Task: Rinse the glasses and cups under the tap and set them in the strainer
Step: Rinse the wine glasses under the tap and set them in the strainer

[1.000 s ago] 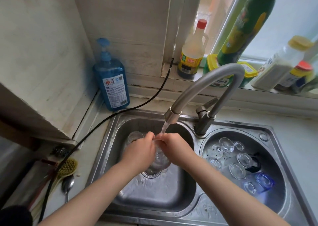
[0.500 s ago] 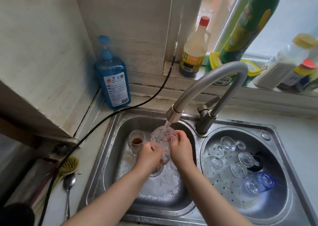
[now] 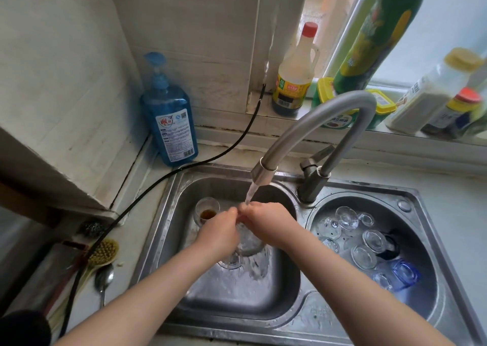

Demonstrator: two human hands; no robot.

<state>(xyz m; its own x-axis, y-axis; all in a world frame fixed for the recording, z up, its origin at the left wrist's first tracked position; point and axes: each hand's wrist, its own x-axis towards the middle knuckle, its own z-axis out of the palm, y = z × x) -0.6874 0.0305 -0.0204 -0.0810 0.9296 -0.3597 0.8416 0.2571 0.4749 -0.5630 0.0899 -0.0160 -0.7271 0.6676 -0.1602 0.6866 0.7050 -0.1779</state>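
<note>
This was a home kitchen. A stainless double sink filled the lower middle of the frame, with a curved tap running water into its left basin and a round strainer basin at lower right holding upturned glasses. A blue pump bottle of soap stood at upper left by the tiled wall. Condiment bottles lined the windowsill at upper right. A scrubbing brush and a spoon lay at lower left.
</note>
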